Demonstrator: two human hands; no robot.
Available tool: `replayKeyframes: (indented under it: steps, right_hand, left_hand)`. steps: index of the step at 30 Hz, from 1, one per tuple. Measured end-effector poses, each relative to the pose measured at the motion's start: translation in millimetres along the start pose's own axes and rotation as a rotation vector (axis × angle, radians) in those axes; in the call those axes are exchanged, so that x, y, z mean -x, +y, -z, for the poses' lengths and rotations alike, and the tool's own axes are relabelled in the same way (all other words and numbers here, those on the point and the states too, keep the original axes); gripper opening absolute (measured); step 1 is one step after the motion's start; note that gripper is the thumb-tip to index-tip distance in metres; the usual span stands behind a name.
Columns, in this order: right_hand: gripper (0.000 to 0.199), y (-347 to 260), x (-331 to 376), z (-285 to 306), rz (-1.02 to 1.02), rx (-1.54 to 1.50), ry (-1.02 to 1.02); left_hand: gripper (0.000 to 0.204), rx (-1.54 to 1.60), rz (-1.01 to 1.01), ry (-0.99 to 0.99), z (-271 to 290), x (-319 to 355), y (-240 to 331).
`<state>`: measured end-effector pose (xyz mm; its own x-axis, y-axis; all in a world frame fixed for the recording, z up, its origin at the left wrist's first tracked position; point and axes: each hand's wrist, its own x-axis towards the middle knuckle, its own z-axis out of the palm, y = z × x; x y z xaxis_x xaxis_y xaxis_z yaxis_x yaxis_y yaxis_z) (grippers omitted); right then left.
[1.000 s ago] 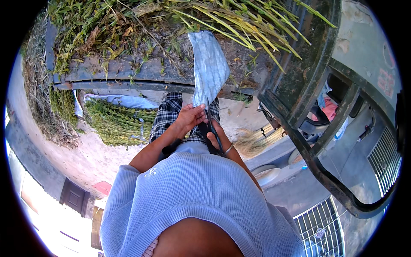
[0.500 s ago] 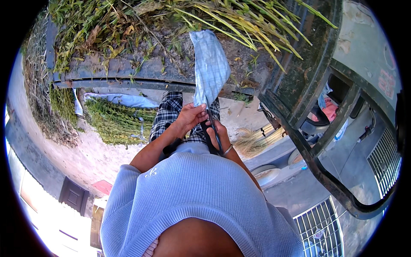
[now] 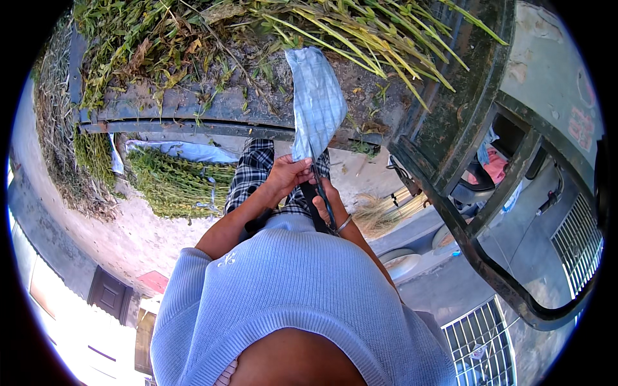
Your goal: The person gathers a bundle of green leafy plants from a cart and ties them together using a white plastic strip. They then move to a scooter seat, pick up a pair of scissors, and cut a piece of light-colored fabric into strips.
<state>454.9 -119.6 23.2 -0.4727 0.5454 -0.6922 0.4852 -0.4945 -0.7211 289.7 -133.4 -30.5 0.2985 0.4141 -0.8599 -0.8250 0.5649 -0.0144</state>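
Note:
A pale blue checked cloth (image 3: 318, 96) stretches upward from my hands, its upper part lying over the edge of the metal cart bed (image 3: 212, 106). My left hand (image 3: 288, 175) is closed, pinching the cloth's lower corner between thumb and fingers. Close beside it on the right, my right hand (image 3: 327, 196) is wrapped round a dark, slim tool that looks like a pair of scissors (image 3: 316, 172). Its tip meets the cloth's lower edge next to my left fingertips; its lower end reaches my right wrist. The fingers partly hide the tool.
Leafy cut stalks (image 3: 141, 58) and bare-stemmed ones (image 3: 367, 38) lie on the cart bed ahead. A green plant heap (image 3: 183, 183) rests on the ground at left. The cart's dark metal frame (image 3: 463, 225) rises at right, with a straw broom (image 3: 376, 215) nearer me.
My right hand has shifted slightly and the tool's lower part looks more spread apart. The cloth and my left hand are almost unmoved.

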Motion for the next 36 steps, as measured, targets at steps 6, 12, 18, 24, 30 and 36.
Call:
replayKeyframes:
  steps: [6,12,18,24,30,36]
  right_hand:
    - [0.091,4.3,-6.6,1.0,0.140,-0.097,-0.022]
    - [0.085,-16.4,-0.4,10.7,0.012,0.022,-0.013]
    - [0.093,-11.1,2.7,2.6,0.030,-0.038,0.029]
    - [0.095,-9.3,10.7,-0.1,0.105,-0.135,-0.004]
    - [0.071,-15.6,12.2,8.7,0.008,0.004,0.022]
    - [0.054,-0.9,13.6,-6.6,0.054,0.046,0.188]
  left_hand:
    - [0.007,-0.055,-0.045,-0.003,-1.4,-1.4,3.2]
    - [0.005,-0.065,-0.053,0.037,-1.2,-1.3,-0.5]
    - [0.003,-0.034,-0.066,0.018,-0.5,-1.6,-0.5]
    - [0.007,0.034,-0.085,0.021,1.4,-4.8,1.4]
    - [0.006,0.037,-0.072,-0.005,3.5,-6.9,-3.8]
    - [0.007,0.016,-0.044,-0.036,1.2,-2.9,-1.7]
